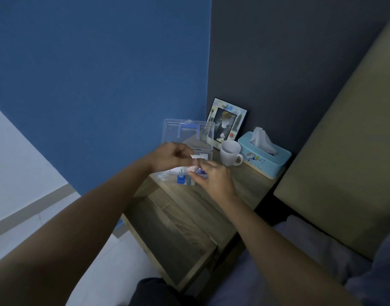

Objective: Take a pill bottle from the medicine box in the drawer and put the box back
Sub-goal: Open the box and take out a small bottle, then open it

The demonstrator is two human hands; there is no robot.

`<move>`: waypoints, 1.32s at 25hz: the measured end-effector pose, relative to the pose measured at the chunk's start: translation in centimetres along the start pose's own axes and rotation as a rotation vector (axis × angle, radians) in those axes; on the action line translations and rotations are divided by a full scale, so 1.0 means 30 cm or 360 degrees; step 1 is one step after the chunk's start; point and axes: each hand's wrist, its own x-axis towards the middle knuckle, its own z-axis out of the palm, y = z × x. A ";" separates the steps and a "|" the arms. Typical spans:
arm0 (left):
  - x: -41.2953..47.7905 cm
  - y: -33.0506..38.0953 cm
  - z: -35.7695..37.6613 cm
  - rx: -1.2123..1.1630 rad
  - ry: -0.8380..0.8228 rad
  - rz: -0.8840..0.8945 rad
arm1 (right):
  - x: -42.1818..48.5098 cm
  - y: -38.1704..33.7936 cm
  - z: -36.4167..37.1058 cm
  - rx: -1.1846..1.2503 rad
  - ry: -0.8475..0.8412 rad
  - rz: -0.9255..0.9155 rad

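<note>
While both arms reach over open medicine box [187, 138] | left hand [169, 159] fingers pinched; right hand [214, 180] grip unclear

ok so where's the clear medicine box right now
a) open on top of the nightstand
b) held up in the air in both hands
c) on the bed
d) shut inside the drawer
a, the clear medicine box sits on the nightstand with its lid raised, both hands reaching into it, left hand and right hand.
</note>
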 end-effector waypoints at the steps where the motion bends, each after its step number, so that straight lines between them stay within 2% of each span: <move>1: 0.000 0.000 -0.001 -0.0042 0.0002 -0.0005 | -0.001 0.002 0.000 -0.0001 -0.0004 0.0009; 8: -0.016 -0.013 0.000 -0.0146 -0.0043 -0.0016 | -0.007 -0.005 0.000 -0.0001 -0.0008 0.0013; 11: -0.016 -0.015 -0.004 -0.0020 -0.0083 -0.0037 | -0.006 -0.007 -0.001 -0.0007 -0.0016 0.0026; 14: -0.010 -0.017 -0.002 0.0096 -0.0033 -0.0027 | -0.021 -0.014 0.010 0.0032 0.0037 0.0046; 18: 0.004 -0.015 0.026 0.0001 0.0028 -0.0012 | -0.034 -0.001 0.020 0.0050 -0.0017 0.0087; 21: 0.013 -0.008 0.025 -0.0090 -0.0120 -0.0096 | -0.041 0.016 0.020 0.0037 -0.0024 0.0099; 23: 0.018 -0.003 0.019 0.0000 -0.0190 -0.0100 | -0.046 0.028 0.017 0.0037 -0.0045 0.0111; 28: 0.043 0.019 0.058 0.0175 -0.0013 -0.0134 | -0.061 0.058 0.023 0.0166 0.0065 0.0204; 30: 0.054 0.010 0.085 -0.0035 0.0139 -0.0211 | -0.082 0.089 0.044 0.0376 0.0141 0.0380; 33: 0.057 -0.027 0.152 -0.0798 0.0212 -0.0340 | -0.134 0.148 0.078 0.0995 0.0103 0.0833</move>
